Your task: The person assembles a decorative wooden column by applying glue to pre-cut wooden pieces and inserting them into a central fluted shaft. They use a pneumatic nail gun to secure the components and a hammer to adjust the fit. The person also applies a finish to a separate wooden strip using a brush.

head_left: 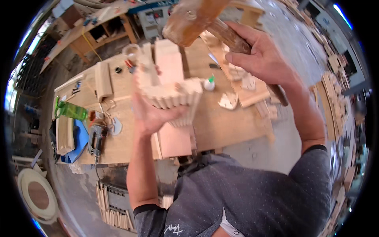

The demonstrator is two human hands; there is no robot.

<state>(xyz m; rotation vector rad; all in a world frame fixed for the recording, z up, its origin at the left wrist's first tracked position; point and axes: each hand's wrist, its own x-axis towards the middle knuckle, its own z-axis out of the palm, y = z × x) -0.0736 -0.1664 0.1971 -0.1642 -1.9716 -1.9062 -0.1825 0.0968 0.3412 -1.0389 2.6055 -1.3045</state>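
Mallet (189, 24) up, fluted block (173, 94) in hand

My right hand (262, 55) grips the mallet's handle, head high over the bench (231, 128); my left hand (152, 115) clasps the fluted block mid-bench, perhaps resting on the pinkish board (173, 143), though blur hides that. Brace it firmly, fingers low, any blow square.

You look through one view, from the left fisheye on your head, facing steeply down and forward. It looks over the near edge of the tabletop (231, 128), close to your left hand (152, 118) and right hand (260, 55), wide enough to catch your torso (256, 193) too.
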